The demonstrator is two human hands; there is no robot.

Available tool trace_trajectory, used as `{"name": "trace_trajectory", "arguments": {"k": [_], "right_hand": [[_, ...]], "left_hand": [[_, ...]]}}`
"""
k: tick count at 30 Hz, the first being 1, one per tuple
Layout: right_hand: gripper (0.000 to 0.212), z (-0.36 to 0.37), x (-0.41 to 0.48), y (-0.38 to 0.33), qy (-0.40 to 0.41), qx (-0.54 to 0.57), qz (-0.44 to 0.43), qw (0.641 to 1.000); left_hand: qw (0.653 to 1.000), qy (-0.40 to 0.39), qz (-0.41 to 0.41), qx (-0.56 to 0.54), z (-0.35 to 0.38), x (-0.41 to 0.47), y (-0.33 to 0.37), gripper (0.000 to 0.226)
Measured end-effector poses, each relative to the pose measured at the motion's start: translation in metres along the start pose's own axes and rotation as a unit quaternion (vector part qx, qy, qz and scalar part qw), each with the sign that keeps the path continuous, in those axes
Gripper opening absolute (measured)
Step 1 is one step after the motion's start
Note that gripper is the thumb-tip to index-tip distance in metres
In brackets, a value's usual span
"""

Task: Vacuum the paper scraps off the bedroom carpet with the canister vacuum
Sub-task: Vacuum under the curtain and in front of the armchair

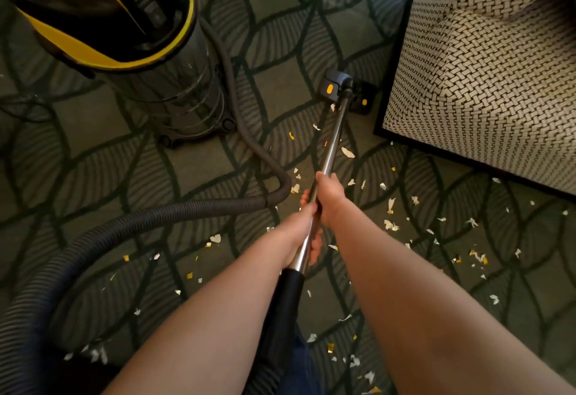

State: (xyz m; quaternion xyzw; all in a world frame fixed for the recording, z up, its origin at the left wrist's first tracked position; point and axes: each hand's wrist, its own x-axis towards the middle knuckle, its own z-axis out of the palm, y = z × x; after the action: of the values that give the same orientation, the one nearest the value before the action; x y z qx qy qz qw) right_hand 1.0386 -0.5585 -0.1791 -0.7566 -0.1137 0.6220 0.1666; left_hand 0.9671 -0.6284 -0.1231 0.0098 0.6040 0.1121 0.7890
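Dim warm light, soft focus, wide-angle bending at edges

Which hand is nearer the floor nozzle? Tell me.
Right. The right hand grips the wand closer to the floor nozzle; the left hand grips it just behind.

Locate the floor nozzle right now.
Head view, upper centre-right: the floor nozzle sits on the carpet at the far end of the wand, between the canister to its left and the woven furniture to its right.

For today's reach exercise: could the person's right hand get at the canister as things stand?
Probably not readily: the right hand grips the wand, and the canister stands beyond the hose, on the left side.
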Motion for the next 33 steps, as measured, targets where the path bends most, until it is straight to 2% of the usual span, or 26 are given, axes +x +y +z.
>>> {"name": "trace_trajectory", "arguments": {"k": [3,8,14,17,20,23,25,33], "right_hand": [[0.050,0.006,-0.002,0.008,0.028,-0.013,-0.008,1.000],[0.055,0.006,-0.015,0.019,0.044,-0.036,-0.033,0.998],[0.049,0.012,-0.043,0.037,0.059,-0.041,-0.057,0.996],[0.052,0.019,-0.058,0.052,0.062,-0.037,-0.052,0.996],[0.047,0.027,-0.074,0.066,0.051,-0.022,-0.044,0.997],[0.045,0.034,-0.092,0.079,0.044,-0.021,-0.036,0.998],[0.041,0.039,-0.095,0.089,0.032,-0.010,-0.032,0.999],[0.043,0.059,-0.112,0.127,0.019,0.000,-0.021,1.000]], "left_hand": [[1.000,0.004,0.003,0.008,-0.002,0.000,-0.003,0.059],[1.000,0.007,0.001,0.016,-0.003,-0.010,-0.015,0.059],[0.999,0.034,-0.003,0.041,-0.013,-0.026,-0.036,0.062],[0.998,0.041,0.001,0.048,-0.024,-0.039,-0.049,0.059],[0.999,0.023,0.005,0.039,-0.036,-0.053,-0.063,0.056],[0.998,0.024,-0.004,0.050,-0.048,-0.068,-0.075,0.061],[0.999,0.020,0.005,0.038,-0.055,-0.075,-0.080,0.055],[0.999,0.011,-0.018,0.049,-0.086,-0.094,-0.108,0.058]]}}
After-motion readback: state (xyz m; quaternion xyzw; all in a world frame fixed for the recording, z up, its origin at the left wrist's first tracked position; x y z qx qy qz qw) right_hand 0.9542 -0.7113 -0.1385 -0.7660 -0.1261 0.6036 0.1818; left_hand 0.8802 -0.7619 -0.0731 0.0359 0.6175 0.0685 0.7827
